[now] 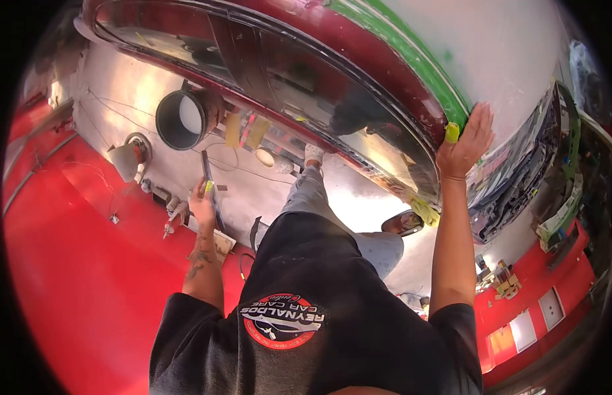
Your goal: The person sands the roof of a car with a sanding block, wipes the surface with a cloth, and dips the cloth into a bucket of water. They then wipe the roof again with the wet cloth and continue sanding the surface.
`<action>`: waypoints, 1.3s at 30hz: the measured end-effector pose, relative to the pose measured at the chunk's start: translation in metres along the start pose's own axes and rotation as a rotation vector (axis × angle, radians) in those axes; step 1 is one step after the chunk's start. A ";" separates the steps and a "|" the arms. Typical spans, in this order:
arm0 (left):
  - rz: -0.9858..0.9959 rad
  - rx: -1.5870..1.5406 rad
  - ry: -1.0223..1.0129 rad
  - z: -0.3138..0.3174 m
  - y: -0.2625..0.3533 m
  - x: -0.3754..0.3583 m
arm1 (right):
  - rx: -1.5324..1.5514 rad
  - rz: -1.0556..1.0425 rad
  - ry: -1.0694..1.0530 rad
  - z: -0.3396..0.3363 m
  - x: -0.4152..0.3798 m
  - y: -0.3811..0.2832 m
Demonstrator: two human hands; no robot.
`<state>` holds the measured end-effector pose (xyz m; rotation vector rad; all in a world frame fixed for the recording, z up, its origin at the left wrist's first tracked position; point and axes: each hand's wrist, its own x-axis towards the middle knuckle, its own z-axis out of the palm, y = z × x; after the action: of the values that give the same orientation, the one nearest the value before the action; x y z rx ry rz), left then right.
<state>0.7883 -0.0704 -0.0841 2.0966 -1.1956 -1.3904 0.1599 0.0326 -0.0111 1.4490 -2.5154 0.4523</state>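
My right hand [467, 141] lies flat on the car's roof edge, fingers stretched out. A yellow-green patch [452, 132] shows at its thumb. The surface around it has a green-painted strip [411, 49] and a whitish area [490, 46], beside dark red paint [385, 72]. Lower down on the left, my left hand [202, 203] is closed around a long, narrow dark bar [212, 181] that looks like a sanding board. Another yellow-green patch shows at that thumb. What lies under the left fingers is hidden.
Below the side windows [312, 79] stand a black bucket [179, 120] and several small items. A side mirror [403, 223] juts out near my legs. Tools [177, 212] lie along the red area [88, 250] on the left. Dark car parts [517, 174] are at the right.
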 end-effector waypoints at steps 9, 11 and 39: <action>0.035 0.039 -0.033 0.030 0.013 0.021 | 0.064 0.000 0.070 0.003 0.000 0.001; 0.049 0.056 -0.020 0.036 0.003 0.015 | 0.068 -0.002 0.084 0.004 0.000 0.002; 0.095 0.613 -0.135 0.044 0.019 0.061 | 0.023 0.046 0.132 0.007 -0.003 -0.002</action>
<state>0.7509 -0.1231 -0.1265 2.3027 -1.9466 -1.2433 0.1635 0.0316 -0.0182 1.3260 -2.4511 0.5664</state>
